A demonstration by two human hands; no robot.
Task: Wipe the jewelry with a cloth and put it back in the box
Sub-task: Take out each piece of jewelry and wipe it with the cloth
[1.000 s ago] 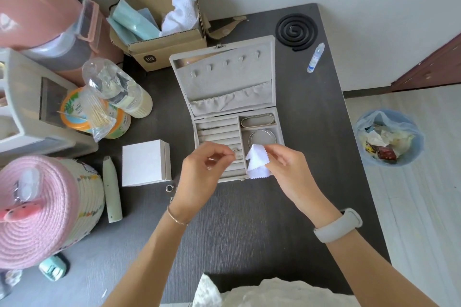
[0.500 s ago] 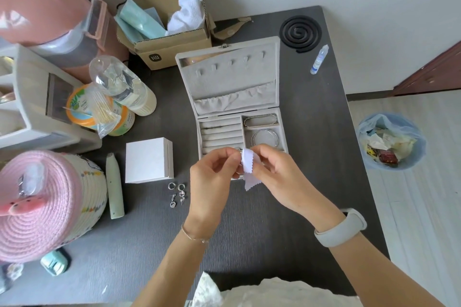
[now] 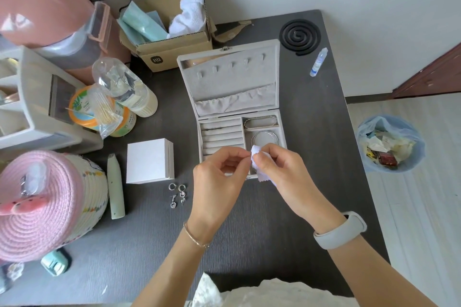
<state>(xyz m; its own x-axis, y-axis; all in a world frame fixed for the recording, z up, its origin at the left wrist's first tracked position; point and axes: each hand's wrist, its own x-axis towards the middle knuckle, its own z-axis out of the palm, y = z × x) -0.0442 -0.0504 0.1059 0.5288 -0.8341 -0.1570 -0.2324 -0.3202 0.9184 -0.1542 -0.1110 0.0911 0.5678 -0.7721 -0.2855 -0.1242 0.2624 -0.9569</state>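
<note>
Both hands meet over the near edge of the open box (image 3: 232, 97), which stands on the dark counter (image 3: 249, 232). The right hand (image 3: 282, 172) pinches a small white cloth (image 3: 259, 164) between thumb and fingers, its loose corner hanging toward the counter. The left hand (image 3: 219, 177) has thumb and forefinger closed together at the cloth's left edge; whatever small piece they hold is hidden by the fingertips and the cloth, so it cannot be named. The two grips touch at the cloth, with the left hand on the left and the right hand on the right. The box lies directly beyond the hands: its ring rolls sit just past the left hand, and a compartment with bangles (image 3: 264, 138) sits just past the right, with a bracelet (image 3: 260, 121) in the compartment behind it. Four earrings (image 3: 177, 194) lie on the counter just left of the left hand, near a white carton (image 3: 149, 161); the left hand is plainly the nearer one. Judged from this, wiping is in progress and the earrings are not yet back in the box.
</note>
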